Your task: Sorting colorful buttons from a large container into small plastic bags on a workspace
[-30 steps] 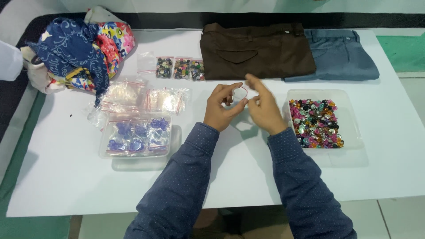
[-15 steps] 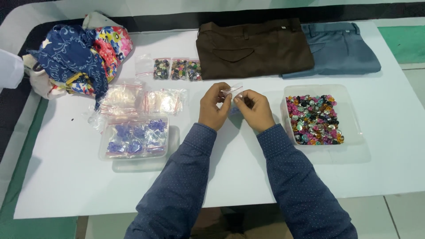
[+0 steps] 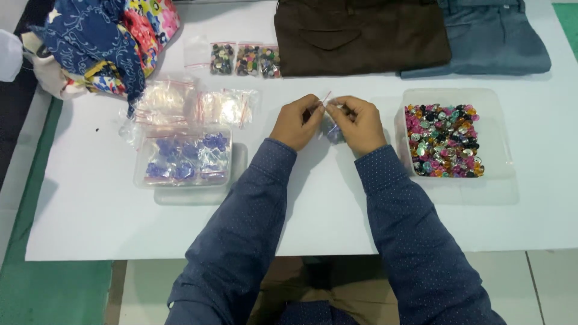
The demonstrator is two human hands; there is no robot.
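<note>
both hands meet over the white table. the left hand and the right hand each pinch the top of a little clear bag. a box of bright buttons sits just to the right.

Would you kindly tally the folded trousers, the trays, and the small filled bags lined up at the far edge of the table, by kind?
Folded trousers: 2, one brown and one blue-grey.
Clear trays: 2, one with mixed coloured buttons, one with bags of blue pieces.
Small filled bags in the far row: 3.
Total: 7.
</note>
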